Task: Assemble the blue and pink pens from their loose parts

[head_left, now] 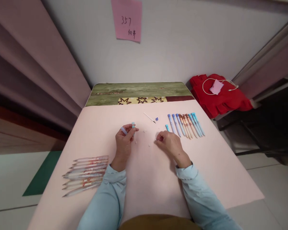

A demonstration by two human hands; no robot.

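My left hand (pixel 124 140) is closed around a pale blue pen barrel (pixel 133 125) that sticks up between thumb and fingers near the middle of the pink table (pixel 144 179). My right hand (pixel 168 142) rests on the table with its fingers pinched over a small white piece (pixel 156 138) that I cannot name. A short blue pen part (pixel 167 127) lies just beyond that hand. A thin white refill (pixel 149 117) and a small blue cap (pixel 156 119) lie farther back. Tiny white bits (pixel 149 145) sit between my hands.
A row of several blue and orange-patterned pens (pixel 186 125) lies at the right rear. Several clear pens (pixel 85 174) are lined up at the left front edge. A red garment (pixel 218 94) sits right of the table. A pink note (pixel 127 19) hangs on the wall.
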